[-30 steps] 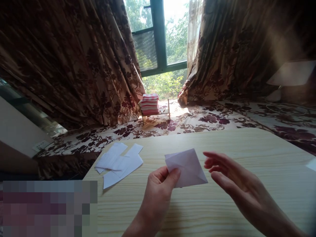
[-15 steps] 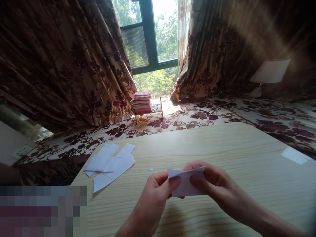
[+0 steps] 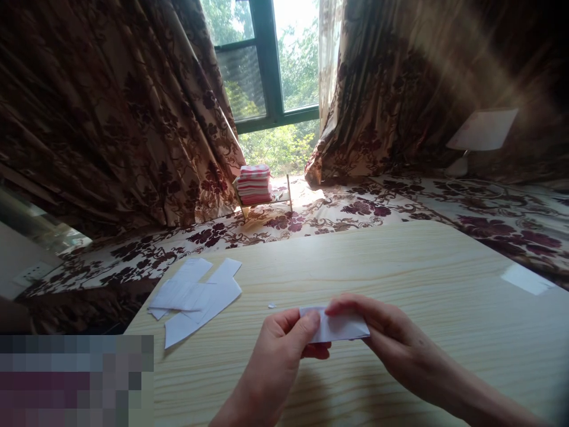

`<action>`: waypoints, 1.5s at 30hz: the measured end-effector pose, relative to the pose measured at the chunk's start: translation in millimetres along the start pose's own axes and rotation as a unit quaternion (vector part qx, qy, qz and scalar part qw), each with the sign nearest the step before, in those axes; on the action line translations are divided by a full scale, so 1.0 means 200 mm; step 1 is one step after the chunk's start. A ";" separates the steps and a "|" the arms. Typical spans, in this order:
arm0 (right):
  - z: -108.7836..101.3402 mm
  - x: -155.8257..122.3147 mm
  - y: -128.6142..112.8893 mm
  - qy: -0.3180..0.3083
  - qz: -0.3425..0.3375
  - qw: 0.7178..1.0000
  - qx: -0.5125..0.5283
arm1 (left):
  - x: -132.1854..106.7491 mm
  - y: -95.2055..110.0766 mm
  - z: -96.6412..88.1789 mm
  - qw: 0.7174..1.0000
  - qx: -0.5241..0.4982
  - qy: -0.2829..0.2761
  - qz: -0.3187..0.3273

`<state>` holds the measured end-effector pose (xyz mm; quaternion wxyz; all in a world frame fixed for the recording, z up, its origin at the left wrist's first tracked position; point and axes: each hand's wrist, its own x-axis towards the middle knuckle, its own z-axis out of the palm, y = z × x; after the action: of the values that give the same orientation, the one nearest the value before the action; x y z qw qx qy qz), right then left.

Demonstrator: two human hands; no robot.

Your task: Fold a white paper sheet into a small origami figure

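Bench (image 3: 427,273): one, pale wood, lay below left grip (image 3: 279,344) and right grip (image 3: 395,329).
Room: one window (image 3: 267,71), one lamp (image 3: 482,130) stood beyond.
Folded paper (image 3: 341,328): one, was pinched in both grips.
Loose papers (image 3: 200,302): overlapped left of grips; count unclear.
Scrap (image 3: 271,306): one, lay near left grip.

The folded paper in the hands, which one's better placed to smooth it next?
Probably the right hand: its index finger reaches along the far edge of the folded paper. The left hand pinches the left end, so it seems better placed for steadying.
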<state>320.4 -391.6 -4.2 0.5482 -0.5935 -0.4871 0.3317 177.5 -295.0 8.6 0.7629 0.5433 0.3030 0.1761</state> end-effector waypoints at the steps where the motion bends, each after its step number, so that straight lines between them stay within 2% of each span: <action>1: -0.01 0.01 0.00 0.023 0.027 0.999 0.011 | 0.00 0.00 0.00 1.000 0.013 0.010 0.008; 4: -0.03 0.03 -0.02 0.060 0.090 0.993 0.042 | 0.01 -0.02 0.00 0.998 0.038 0.036 0.034; 9: -0.02 0.04 -0.01 -0.013 0.082 0.996 0.016 | 0.02 -0.02 0.00 0.990 0.115 0.039 0.075; 14: -0.01 0.02 0.03 -0.024 0.042 0.997 -0.058 | 0.00 -0.01 0.01 0.933 0.300 0.076 0.184; 17: 0.00 0.02 0.03 -0.037 0.038 0.995 -0.086 | -0.01 -0.02 0.01 0.920 0.341 0.062 0.181; 20: 0.00 0.03 0.03 -0.023 0.026 0.992 -0.119 | 0.00 -0.03 -0.01 0.906 0.372 0.072 0.190; 22: 0.00 0.04 0.04 -0.005 0.024 0.990 -0.140 | 0.03 -0.03 -0.05 0.881 0.409 0.097 0.219; 25: -0.02 0.06 0.09 0.014 0.039 0.986 -0.162 | 0.08 -0.02 -0.14 0.826 0.451 0.188 0.281; 28: -0.01 0.06 0.12 0.011 0.046 0.986 -0.163 | 0.11 0.01 -0.23 0.810 0.423 0.252 0.318; 31: 0.06 0.08 0.12 -0.012 0.004 0.982 -0.188 | 0.11 0.04 -0.27 0.799 0.408 0.272 0.348; 34: 0.17 0.14 0.09 -0.034 -0.060 0.968 -0.243 | 0.09 0.06 -0.27 0.784 0.397 0.294 0.377; 38: 0.25 0.33 0.11 -0.009 -0.078 0.956 -0.283 | 0.08 0.07 -0.28 0.770 0.386 0.312 0.401; 42: 0.22 0.56 0.14 0.067 -0.074 0.946 -0.310 | 0.08 0.07 -0.30 0.766 0.382 0.324 0.403; 45: 0.15 0.64 0.12 0.102 -0.068 0.944 -0.308 | 0.08 0.07 -0.31 0.770 0.380 0.332 0.391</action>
<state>336.2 -259.8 -15.7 0.4070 -0.7291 -0.5463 0.0653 149.8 -236.3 4.1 0.2117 0.7680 0.3409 0.4991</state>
